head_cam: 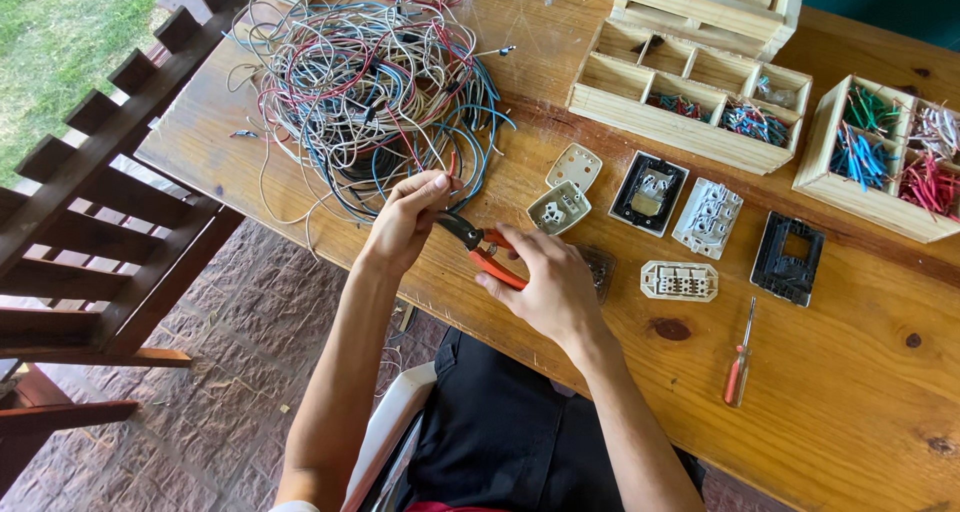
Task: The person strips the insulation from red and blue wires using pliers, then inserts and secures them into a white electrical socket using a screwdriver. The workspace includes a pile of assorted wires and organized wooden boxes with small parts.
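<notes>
At table edge | right hand fingers grip orange pliers | left hand fingers pinch wire tangle

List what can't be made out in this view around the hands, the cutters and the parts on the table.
- Head view: jaw tips of the orange-handled cutters are covered by the left hand; any wire between them can't be seen.
- Dark part is mostly hidden behind the right hand.
- Top wooden tray is cut off by the upper edge.
- Single strands in the wire pile are too tangled to trace.
</notes>
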